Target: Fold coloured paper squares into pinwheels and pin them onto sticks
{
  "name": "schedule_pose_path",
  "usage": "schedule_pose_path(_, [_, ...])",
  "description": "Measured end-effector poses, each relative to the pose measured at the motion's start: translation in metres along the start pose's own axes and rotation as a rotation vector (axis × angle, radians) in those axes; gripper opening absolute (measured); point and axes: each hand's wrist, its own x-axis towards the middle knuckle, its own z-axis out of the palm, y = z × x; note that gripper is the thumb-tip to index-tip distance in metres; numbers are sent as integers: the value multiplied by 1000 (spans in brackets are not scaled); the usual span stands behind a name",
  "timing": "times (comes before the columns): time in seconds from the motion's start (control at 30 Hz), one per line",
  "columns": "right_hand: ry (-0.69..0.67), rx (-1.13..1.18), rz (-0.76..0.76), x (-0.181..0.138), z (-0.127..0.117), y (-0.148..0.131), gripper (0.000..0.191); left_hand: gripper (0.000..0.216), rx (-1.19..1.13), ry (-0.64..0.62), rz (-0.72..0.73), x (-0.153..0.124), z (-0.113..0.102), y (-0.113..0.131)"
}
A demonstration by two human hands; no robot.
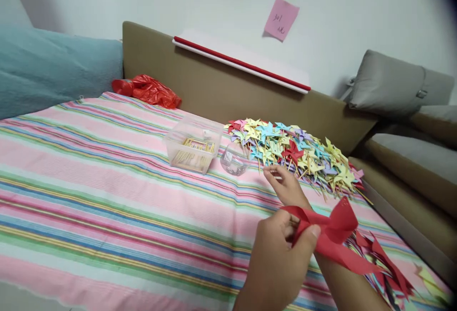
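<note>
My left hand pinches the red paper, its length running rightward from the grip over my right forearm; my right hand is nearer the clear cup, which lies beyond it leftward. Whether that hand pinches anything, I cannot tell.

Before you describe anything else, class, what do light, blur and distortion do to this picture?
Head view: the upper right corner darkens; highlights glint on the red bag; the headboard runs aslant; the red paper looks fairly clear, while the yellow paper at lower right looks smeared.
</note>
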Motion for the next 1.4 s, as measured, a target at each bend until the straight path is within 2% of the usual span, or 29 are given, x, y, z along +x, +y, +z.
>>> schedule_pose_path(0.1, [-108, -194, -111, 54, 14, -9, 18, 19, -103, -24, -14, -1, -3, 0])
schedule_pose_path(0.27, [-393, -526, -152, 117, 46, -4, 9, 23, -193, 38, -55, -1, -9, 1])
schedule_pose_path(0.43, [-742, -783, -162, 147, 64, 3, 16, 31, -344, 157, -101, 3, -7, 2])
schedule_pose_path(0.57, [-887, -920, -141, 157, 72, 6, 18, 48, -484, 202, -93, 7, -6, -6])
schedule_pose_path(0.77, [-971, -1025, -101, 159, 77, 10, 21, 60, -544, 183, -112, 7, -6, -15])
schedule_pose_path(1.27, [-1002, -1028, -105, 155, 80, 4, 22, 58, -546, 192, -144, 6, -6, -17])
schedule_pose_path(1.4, [-1022, -1025, -98, 153, 81, 1, 21, 59, -566, 187, -110, 6, -5, -16])
